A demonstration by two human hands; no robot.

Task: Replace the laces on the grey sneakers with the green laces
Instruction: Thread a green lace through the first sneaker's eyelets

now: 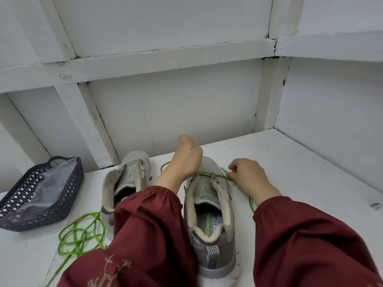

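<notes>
Two grey sneakers stand side by side on the white surface, toes pointing away from me. The right sneaker (209, 214) has a green lace (207, 174) running straight across its lowest eyelets. My right hand (246, 175) pinches that lace just to the right of the shoe. My left hand (184, 160) lies over the toe end of the right sneaker, its thumb raised; the fingertips are hidden, so I cannot tell whether it grips the lace. The left sneaker (126, 179) has no lace in it. A second green lace (80, 237) lies coiled at the left front.
A dark plastic mesh basket (16, 206) with a clear plastic bag inside sits at the far left. White panelled walls close off the back and the right side. My dark red sleeves cover the front of the surface.
</notes>
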